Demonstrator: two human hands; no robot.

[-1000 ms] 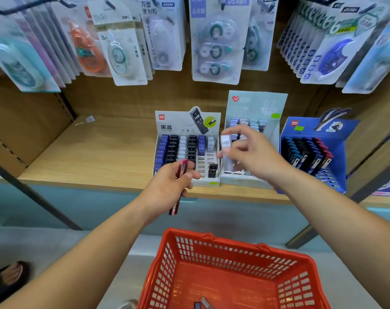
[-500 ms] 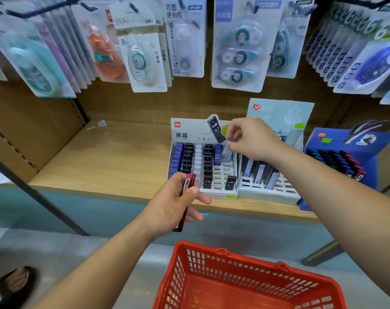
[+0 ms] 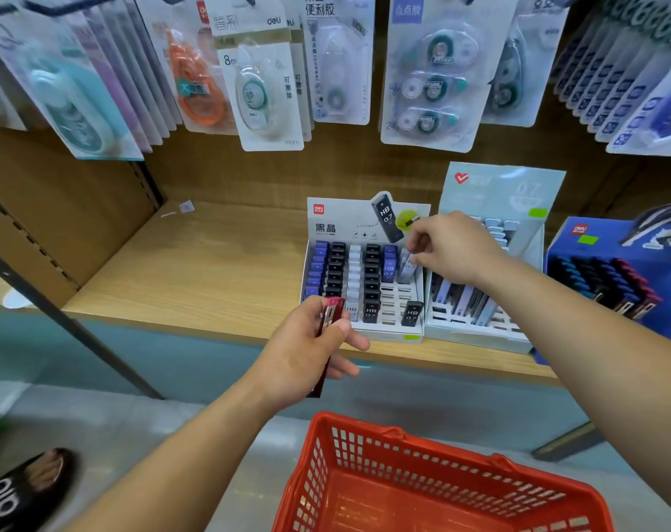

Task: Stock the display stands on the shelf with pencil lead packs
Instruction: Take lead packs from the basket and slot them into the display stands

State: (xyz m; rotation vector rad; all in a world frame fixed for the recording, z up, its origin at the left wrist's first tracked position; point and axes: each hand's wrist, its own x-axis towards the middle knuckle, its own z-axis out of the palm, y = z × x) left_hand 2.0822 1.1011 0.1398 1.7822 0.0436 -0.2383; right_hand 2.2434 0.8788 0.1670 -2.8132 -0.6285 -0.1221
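Three display stands sit in a row on the right half of the wooden shelf (image 3: 192, 274): the white stand (image 3: 364, 224), the pale blue stand (image 3: 498, 193) touching its right side, and the blue stand (image 3: 579, 243) further right, cut off by the frame edge. The white stand's front lip is just back of the shelf's front edge.

Your R hand (image 3: 456, 247) hangs over the white stand's rightmost column at the back rows, fingers curled in. Thumb and forefinger pinch the top of a pale grey lead pack (image 3: 406, 269), which stands in that column just beside a blue pack. Open slots show in the front rows of the two right-hand columns, w/ one black HB pack at the very front.

Your L hand (image 3: 307, 351) is low, in front of the stand's front-left corner and out past the shelf edge. It's closed round a dark red lead pack (image 3: 330, 314), thumb across the face, top end poking above the fingers.

Room to move — bare wood runs from the white stand's left side to the shelf's side wall. Hanging blister cards (image 3: 264, 94) crowd the top, well above your R hand. The red basket (image 3: 422, 449) sits below btwn your forearms — near rim out of frame
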